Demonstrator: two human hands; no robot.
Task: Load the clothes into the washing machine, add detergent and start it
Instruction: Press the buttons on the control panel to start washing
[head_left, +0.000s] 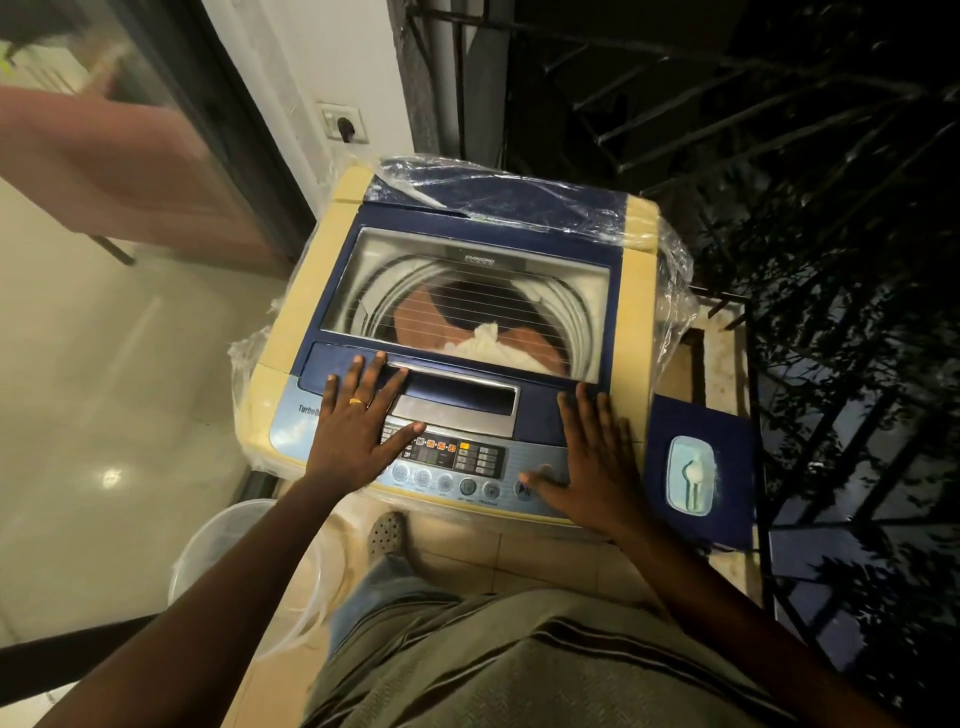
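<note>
Striped cloth (519, 670) of the person's clothing fills the bottom edge, closest of all. Far left, a clear plastic bucket (218, 540) stands on the floor beside the washing machine (291, 332).

On the machine, the left hand (358, 426) lies flat with its fingers spread. The fingertips are on the front edge of the lid (337, 270) and the thumb reaches across to the control panel (519, 457).

The lid is down. Through its window the clothes (488, 338), brown, dark and white, sit in the drum, so loading looks finished. Small lights glow orange on the panel, which suggests the power is on.

The right hand (587, 467) also rests flat on the lid's near right corner, fingers straight and close together. Its thumb stretches out sideways onto the panel near a round button (522, 491).

Just right of the machine is a dark blue tray (727, 426) holding a pale cup (691, 473) with something white in it. I cannot tell whether that is detergent, or whether any has gone in. What seems left is confirming the detergent and pressing start.
</note>
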